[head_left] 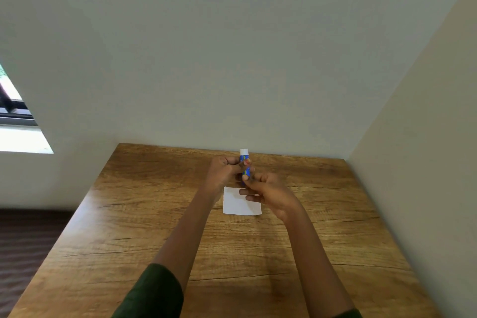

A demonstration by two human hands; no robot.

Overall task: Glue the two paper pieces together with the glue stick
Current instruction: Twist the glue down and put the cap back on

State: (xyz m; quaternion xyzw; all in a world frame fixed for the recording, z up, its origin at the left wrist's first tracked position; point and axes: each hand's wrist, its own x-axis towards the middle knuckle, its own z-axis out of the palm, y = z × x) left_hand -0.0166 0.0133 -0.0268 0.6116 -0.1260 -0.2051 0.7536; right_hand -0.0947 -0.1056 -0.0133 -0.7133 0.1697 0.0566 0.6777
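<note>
A blue glue stick (244, 160) with a white end pointing up is held upright above the table. My left hand (223, 173) grips its upper body, thumb across the blue tube. My right hand (268, 191) pinches its lower end with fingertips. Below the hands a white paper piece (238, 205) lies flat on the wooden table (180, 214). I see only one sheet outline; whether a second piece lies on or under it I cannot tell.
The table stands in a corner, with a pale wall right behind it and another wall along its right side. Dark floor shows to the left of the table edge. A window is at far left.
</note>
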